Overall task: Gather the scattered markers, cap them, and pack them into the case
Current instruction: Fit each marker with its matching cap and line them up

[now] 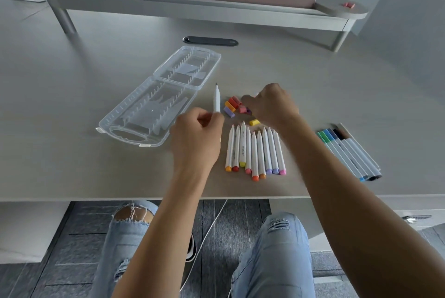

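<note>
Clear plastic, the marker case (154,102) is lying open and empty on the pale surface (72,153), left of centre, with its lid folded out toward the far side. The left hand (196,138) is holding a white uncapped marker (217,100) upright, its grip curled around the lower barrel and the dark tip pointing away from the person. The right hand (272,105) is reaching into a small heap of loose caps (233,105) in red, orange, yellow, pink and purple, just right of that marker; its fingers are curling down among the caps, but whether its grip is grasping one I cannot tell. Near the person from the heap, a row of uncapped markers (255,150) is lying side by side, coloured ends toward the near edge. Well apart to the right, a second bunch of capped markers (349,150) in greens, blues and darker shades is lying at a slant.
</note>
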Demonstrator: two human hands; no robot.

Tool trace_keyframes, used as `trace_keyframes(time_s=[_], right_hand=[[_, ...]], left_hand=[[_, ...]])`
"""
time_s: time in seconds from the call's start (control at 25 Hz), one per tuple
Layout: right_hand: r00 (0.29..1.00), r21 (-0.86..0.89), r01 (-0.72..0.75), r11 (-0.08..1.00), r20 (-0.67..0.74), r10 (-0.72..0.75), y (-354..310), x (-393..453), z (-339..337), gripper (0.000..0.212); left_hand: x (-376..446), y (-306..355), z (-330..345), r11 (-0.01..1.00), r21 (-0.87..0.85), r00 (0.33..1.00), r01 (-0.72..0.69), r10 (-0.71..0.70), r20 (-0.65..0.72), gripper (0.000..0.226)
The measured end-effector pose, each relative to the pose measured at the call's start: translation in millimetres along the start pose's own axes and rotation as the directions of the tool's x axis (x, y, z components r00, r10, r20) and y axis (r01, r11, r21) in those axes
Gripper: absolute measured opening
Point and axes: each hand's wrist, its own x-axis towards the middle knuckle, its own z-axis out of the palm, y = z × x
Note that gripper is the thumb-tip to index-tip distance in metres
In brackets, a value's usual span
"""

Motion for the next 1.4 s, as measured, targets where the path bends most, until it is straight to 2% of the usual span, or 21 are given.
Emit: trace_keyframes(time_s=[0.12, 0.2, 0.28, 0.4, 0.48, 0.56, 0.72, 0.84, 1.08, 1.24, 1.4], right_hand=[[0.993, 0.175, -0.029, 0.984, 0.114, 0.009, 4, -4, -10, 0.024], [0.98, 0.409, -0.143, 0.901, 0.183, 0.073, 4, -12, -12, 0.021], [0.959, 0.557, -0.212, 0.803, 0.276, 0.062, 8, -20, -12, 0.021], [0.901, 0.742, -0.302, 0.599, 0.427, -0.074, 18, -26, -9, 0.018], [0.882, 0.829, -0.347, 0.439, 0.448, -0.148, 20, -30, -7, 0.018], [0.897, 0.874, -0.316, 0.369, 0.402, -0.185, 20, -36, -5, 0.021], [0.921, 0.902, -0.205, 0.38, 0.309, -0.236, 21, -48, -4, 0.033], [0.948, 0.904, -0.152, 0.399, 0.248, -0.201, 20, -49, -5, 0.028], [0.956, 0.758, 0.015, 0.652, 0.18, -0.231, 20, -58, -10, 0.021], [0.958, 0.684, 0.081, 0.725, 0.148, -0.247, 17, -63, -14, 0.02], [0.959, 0.661, 0.104, 0.743, 0.132, -0.252, 14, -67, -10, 0.021]], left_hand=[[-6, 8, -7, 0.923, -0.32, 0.972, 0.213, -0.168, 0.163, 0.032], [-10, 15, -9, 0.82, -0.454, 0.929, 0.35, -0.24, 0.283, 0.044], [-13, 16, -9, 0.778, -0.487, 0.908, 0.397, -0.257, 0.33, 0.043], [-23, 15, -11, 0.743, -0.527, 0.899, 0.412, -0.237, 0.368, 0.023], [-32, 14, -12, 0.72, -0.551, 0.892, 0.422, -0.222, 0.392, 0.015], [-41, 13, -13, 0.704, -0.56, 0.882, 0.436, -0.208, 0.424, 0.013], [-53, 10, -15, 0.699, -0.551, 0.861, 0.457, -0.19, 0.473, 0.013], [-57, 8, -15, 0.704, -0.546, 0.855, 0.455, -0.174, 0.488, 0.013], [-58, 6, -15, 0.713, -0.527, 0.852, 0.463, -0.192, 0.488, 0.011], [-53, 6, -14, 0.724, -0.514, 0.857, 0.46, -0.211, 0.47, 0.011], [-57, 5, -9, 0.724, -0.523, 0.867, 0.451, -0.215, 0.449, 0.009]])
